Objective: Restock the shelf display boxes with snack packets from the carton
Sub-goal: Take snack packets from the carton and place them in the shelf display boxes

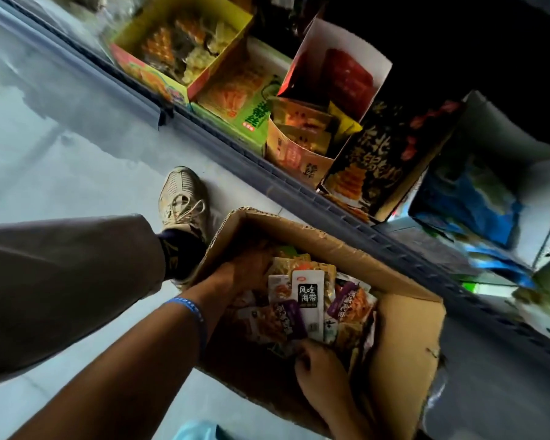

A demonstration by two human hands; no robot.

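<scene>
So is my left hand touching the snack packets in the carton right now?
Touching. The head view shows the left hand resting on the snack packets inside the carton, with no gap between them.

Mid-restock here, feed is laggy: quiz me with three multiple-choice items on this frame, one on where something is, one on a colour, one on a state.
1. Where is the carton?
A. on the floor by the shelf
B. on the shelf
C. on a trolley

2. What colour is the wristband?
A. red
B. blue
C. yellow

3. The carton is:
A. taped shut
B. empty
C. open, holding packets

Answers:
1 A, it sits on the floor beside the shoe.
2 B, a blue band circles the left wrist.
3 C, flaps are up, both hands are among the snack packets.
</scene>
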